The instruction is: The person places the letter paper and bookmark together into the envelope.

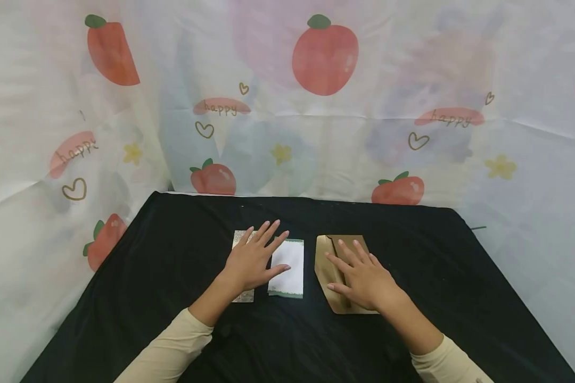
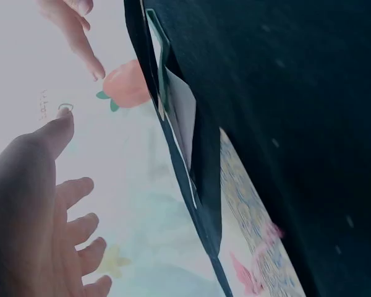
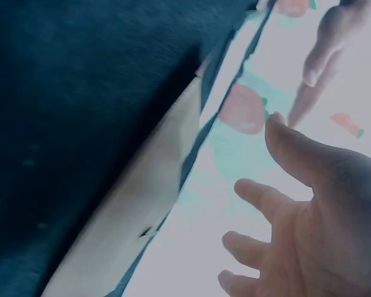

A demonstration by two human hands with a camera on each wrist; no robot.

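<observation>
Both hands hover over the table with fingers spread, holding nothing. My left hand (image 1: 251, 264) is above a narrow patterned card (image 1: 243, 297) and partly hides it; the left wrist view shows pink shapes on this card (image 2: 250, 185). Just right of it lies white paper (image 1: 289, 268) with green-trimmed edges, seemingly a small stack, and my left thumb reaches over it. Above a gold envelope (image 1: 323, 260) is my right hand (image 1: 364, 277), covering its right part. In the right wrist view the envelope (image 3: 136, 185) lies below the right hand, with a gap between them.
A black cloth (image 1: 182, 255) covers the table. Behind and at the sides hangs a pale curtain (image 1: 268, 58) printed with red fruit, hearts and the word "happy". The table's far edge meets the curtain.
</observation>
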